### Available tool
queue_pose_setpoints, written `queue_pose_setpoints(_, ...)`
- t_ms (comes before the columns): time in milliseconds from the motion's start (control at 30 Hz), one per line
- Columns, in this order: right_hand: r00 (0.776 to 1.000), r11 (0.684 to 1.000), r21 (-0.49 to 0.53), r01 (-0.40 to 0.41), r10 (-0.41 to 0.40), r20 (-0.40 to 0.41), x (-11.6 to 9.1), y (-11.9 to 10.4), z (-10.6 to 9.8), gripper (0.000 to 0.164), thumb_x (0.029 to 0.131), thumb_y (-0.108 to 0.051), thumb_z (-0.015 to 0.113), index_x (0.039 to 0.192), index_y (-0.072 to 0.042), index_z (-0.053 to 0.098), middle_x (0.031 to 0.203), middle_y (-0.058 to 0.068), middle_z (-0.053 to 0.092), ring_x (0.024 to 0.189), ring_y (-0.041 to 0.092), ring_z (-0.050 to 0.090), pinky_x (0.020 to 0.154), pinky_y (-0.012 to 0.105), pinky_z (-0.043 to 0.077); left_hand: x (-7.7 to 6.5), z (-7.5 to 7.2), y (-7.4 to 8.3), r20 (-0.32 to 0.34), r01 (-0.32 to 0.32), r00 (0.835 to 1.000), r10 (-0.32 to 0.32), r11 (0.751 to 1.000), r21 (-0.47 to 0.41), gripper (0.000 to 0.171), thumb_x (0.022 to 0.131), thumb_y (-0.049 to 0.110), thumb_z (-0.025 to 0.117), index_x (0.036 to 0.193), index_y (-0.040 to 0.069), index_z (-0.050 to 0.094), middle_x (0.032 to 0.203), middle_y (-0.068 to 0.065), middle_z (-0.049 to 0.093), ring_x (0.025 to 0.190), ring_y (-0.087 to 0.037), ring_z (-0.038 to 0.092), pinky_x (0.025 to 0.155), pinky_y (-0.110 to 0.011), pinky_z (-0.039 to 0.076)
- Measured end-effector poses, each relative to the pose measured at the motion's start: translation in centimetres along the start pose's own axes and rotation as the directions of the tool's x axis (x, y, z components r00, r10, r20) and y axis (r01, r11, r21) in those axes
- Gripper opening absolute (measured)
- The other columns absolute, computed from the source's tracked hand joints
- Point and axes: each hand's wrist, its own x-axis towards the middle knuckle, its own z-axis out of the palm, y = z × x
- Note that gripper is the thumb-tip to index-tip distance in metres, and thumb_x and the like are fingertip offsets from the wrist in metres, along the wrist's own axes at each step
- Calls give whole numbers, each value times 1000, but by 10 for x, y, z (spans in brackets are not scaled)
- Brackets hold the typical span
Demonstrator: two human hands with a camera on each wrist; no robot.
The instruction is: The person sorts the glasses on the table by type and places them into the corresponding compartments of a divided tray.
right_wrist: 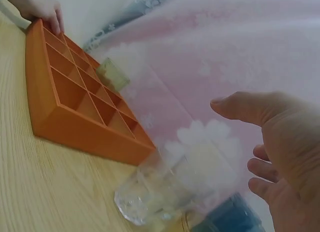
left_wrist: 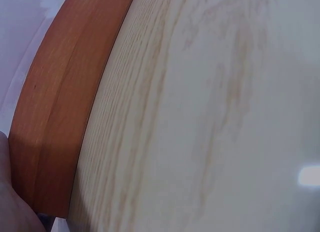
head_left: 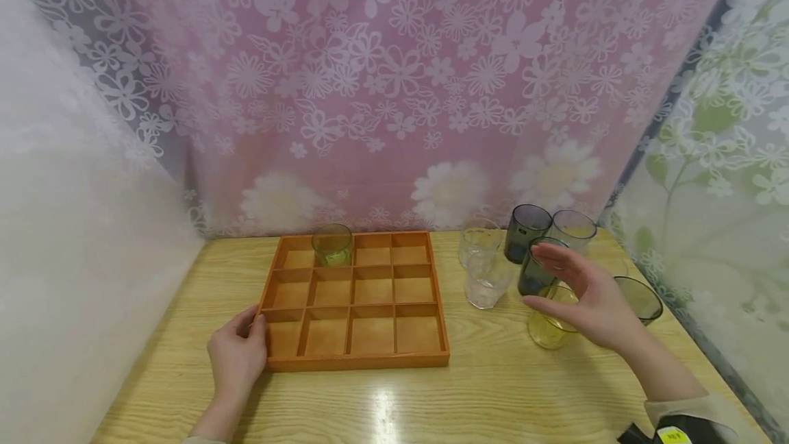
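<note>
My left hand grips the left wall of an orange-brown wooden compartment tray near its front corner. In the left wrist view, part of that hand shows beside the tray's wall. A greenish glass stands in the back row, second compartment from the left. Over the glasses at the right, my right hand is held with thumb and fingers spread apart, nothing between them. It overlaps a yellow glass and a dark grey-blue glass in the head view. Its thumb and fingers show in the right wrist view.
Two clear glasses stand right of the tray. Behind them are another dark glass and a pale greyish glass. An olive-tinted glass sits beyond my right wrist. Floral curtains border the wooden table.
</note>
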Motion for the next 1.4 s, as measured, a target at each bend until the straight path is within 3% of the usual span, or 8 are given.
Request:
queue_pose_setpoints(367,993,994,-25,-103,102,-56,-22,19,-17,78,87,-1,87,155,-9,50,149,-6,55,136,-3,48,103,11,41,1,-3,1,14,14,1000,-14,1000,-5,24,101,7,68,120,-3,78,107,-19,78,93,-31,73,68,-4,42)
queue_pose_setpoints(633,993,995,-60,-84,79,-84,-36,36,-19,75,85,3,87,151,1,51,149,9,56,136,-2,49,103,10,40,2,-2,1,7,-7,1000,7,1000,-8,22,100,6,69,118,-3,79,105,-19,78,92,-31,74,68,-4,42)
queue_pose_setpoints(833,988,985,-89,-147,141,-69,-46,46,-13,80,87,-7,89,156,-4,48,154,10,53,134,-8,46,100,7,39,2,-1,-1,8,2,1000,-2,1000,-4,22,100,5,69,118,-2,79,105,-18,78,92,-30,74,68,-4,42)
queue_pose_setpoints(967,982,973,-133,-186,180,-55,-50,51,-8,87,88,-15,89,161,-10,42,160,19,45,146,22,45,100,3,33,1,-2,-1,7,-6,1000,6,1000,-5,22,100,5,69,118,-3,78,104,-19,78,92,-31,74,68,-4,42)
queue_pose_setpoints(1067,978,959,-191,-210,206,-44,-53,54,-5,95,88,-23,90,165,-13,35,163,21,39,144,49,40,98,0,27,1,-2,-1,9,-8,1000,9,1000,-7,23,100,5,69,119,-3,78,105,-20,78,92,-31,74,68,-4,42)
queue_pose_setpoints(1100,976,951,-216,-219,215,-44,-54,55,-4,97,88,-26,90,166,-14,34,163,22,39,142,52,41,98,4,32,1,-2,-1,9,-9,1000,9,1000,-11,23,100,5,69,119,-3,78,106,-20,78,92,-31,74,68,-4,42)
queue_pose_setpoints(1233,970,940,-237,-244,239,-49,-56,57,2,99,88,-29,90,165,-8,31,160,26,42,139,53,43,95,4,31,1,-2,0,13,-2,1000,2,1000,-25,22,100,5,70,119,-3,78,106,-20,78,92,-31,74,68,-4,42)
queue_pose_setpoints(1400,964,943,-200,-267,258,-71,-59,64,12,100,86,-25,91,161,3,30,153,31,48,135,51,48,92,0,30,1,-2,-1,18,8,1000,-8,1000,-28,23,100,6,70,119,-3,78,108,-20,78,93,-32,74,67,-4,43)
